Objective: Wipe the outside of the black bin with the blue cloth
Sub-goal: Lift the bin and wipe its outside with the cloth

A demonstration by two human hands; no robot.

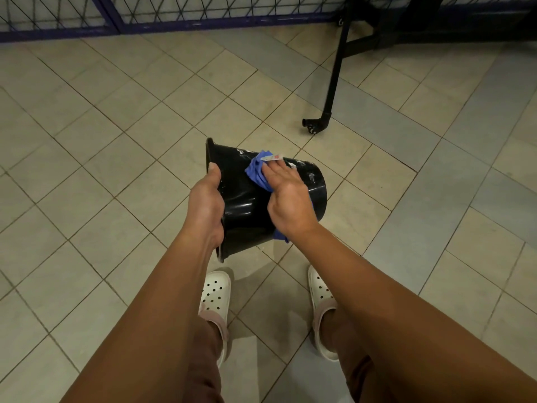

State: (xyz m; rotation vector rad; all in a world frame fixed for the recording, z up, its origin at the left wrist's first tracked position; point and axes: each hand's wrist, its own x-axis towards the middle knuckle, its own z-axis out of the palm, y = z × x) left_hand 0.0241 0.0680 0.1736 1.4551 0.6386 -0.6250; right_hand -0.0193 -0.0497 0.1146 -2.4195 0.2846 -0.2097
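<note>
Black bin (247, 199), round and glossy, sits in the centre of the frame, held on its side above a tiled floor (116, 141). Its open mouth faces the left of the frame and its flat base faces the right. White flecks and smears mark the upper part of its outer wall.

The left hand (206, 207) holds the black bin at the rim. Its grip is clamped there, with the thumb lying on the outside of the wall; the fingers are hidden behind the rim.

The right hand (286, 199) lies flat on the bin's side with its fingers straight and together, so its grip is apart rather than curled. It presses a blue cloth (257, 173) against the wall. The cloth bunches out past the fingertips, where a small white tag shows, and a corner of it hangs down below the wrist.

Both bare forearms reach in from the bottom of the frame. Beneath them, at lower centre, are two white perforated clogs (215, 292) and brown trouser legs (203, 359).

At upper right, a slanting black metal leg (334, 80) ends in a small caster (312, 128) on the floor, well apart from the bin. Across the top runs a wire mesh fence (174, 13) with a blue frame.
</note>
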